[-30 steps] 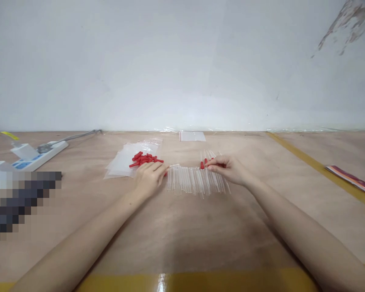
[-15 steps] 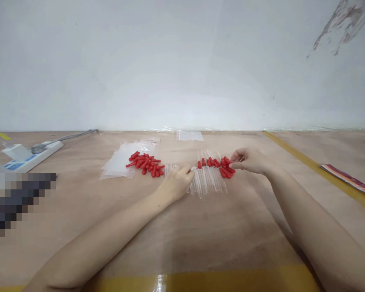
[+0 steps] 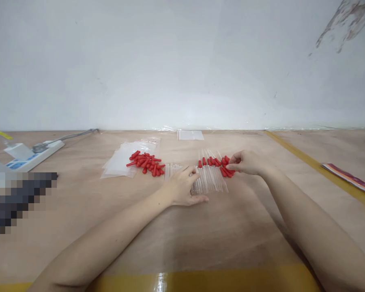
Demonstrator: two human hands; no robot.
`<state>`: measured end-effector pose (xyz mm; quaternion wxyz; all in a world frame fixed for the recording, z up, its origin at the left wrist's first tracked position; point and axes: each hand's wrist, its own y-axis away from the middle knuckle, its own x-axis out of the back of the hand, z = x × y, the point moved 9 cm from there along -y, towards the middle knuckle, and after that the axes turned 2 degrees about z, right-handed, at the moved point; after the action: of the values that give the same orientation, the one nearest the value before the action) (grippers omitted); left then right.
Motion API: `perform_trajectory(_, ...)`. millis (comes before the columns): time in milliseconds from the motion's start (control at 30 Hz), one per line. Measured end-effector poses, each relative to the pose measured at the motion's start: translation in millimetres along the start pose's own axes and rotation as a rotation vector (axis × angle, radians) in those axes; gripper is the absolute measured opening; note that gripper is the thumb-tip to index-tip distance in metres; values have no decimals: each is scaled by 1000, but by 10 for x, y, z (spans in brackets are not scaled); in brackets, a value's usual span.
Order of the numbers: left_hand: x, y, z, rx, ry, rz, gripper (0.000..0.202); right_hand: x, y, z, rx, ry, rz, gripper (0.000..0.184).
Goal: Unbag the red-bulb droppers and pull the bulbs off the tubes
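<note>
A row of thin clear glass tubes (image 3: 211, 181) lies on the wooden table. My left hand (image 3: 182, 187) rests on the row's left part, fingers pinched on the tubes and thumb stretched along the table. My right hand (image 3: 246, 163) sits at the row's far right end, fingers pinched on a red rubber cap among several capped tubes (image 3: 225, 165). A loose heap of red rubber caps (image 3: 146, 163) lies to the left, partly on clear plastic bags (image 3: 121, 162).
A white power strip (image 3: 30, 155) with a grey cable lies far left beside a blurred-out patch. A small clear bag (image 3: 190, 135) lies by the wall. Yellow tape runs along the table's near edge and right side, where a striped flat item (image 3: 349, 178) lies.
My left hand slid right from the red cap heap onto the tubes and drew slightly nearer. My right hand shifted right to the red-capped ends.
</note>
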<state>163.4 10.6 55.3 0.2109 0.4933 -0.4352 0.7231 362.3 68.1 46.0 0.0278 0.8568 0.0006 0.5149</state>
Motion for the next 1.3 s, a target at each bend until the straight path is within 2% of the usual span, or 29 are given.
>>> perform_trajectory(100,-14,37,22,-62,-49,-7,81,113,-21,-50,9,11,176,18)
perform_trajectory(167,-82,52,10,-78,-57,-38,79,154,-21,-172,93,102,308,19)
perform_trajectory(267,-188,59,-35,-69,-51,-71,66,88,2,-371,228,307,434,22)
perform_trajectory(400,-199,47,-78,-33,-35,-54,51,-85,4,-481,288,428,458,24)
perform_trajectory(567,-14,34,-72,-13,-25,48,54,-203,-36,-534,293,502,444,21)
perform_trajectory(667,86,86,-79,-55,-40,116,44,-265,-56,-555,320,498,434,22)
perform_trajectory(767,146,184,-126,-85,-56,182,33,-289,-47,-575,353,459,480,23)
perform_trajectory(867,221,253,-216,-43,-58,263,26,-233,-32,-574,356,392,545,23)
perform_trajectory(967,322,243,-294,7,-80,332,23,-50,-47,-451,236,223,602,22)
perform_trajectory(1067,433,180,-360,38,-152,378,24,67,-71,-297,123,-95,577,24)
perform_trajectory(1100,465,159,-379,47,-186,388,25,63,-70,-305,140,-199,550,25)
perform_trajectory(1167,507,126,-401,54,-261,391,30,24,-23,-447,268,-325,506,24)
perform_trajectory(1300,510,120,-371,8,-377,369,33,-138,221,-881,581,-280,490,19)
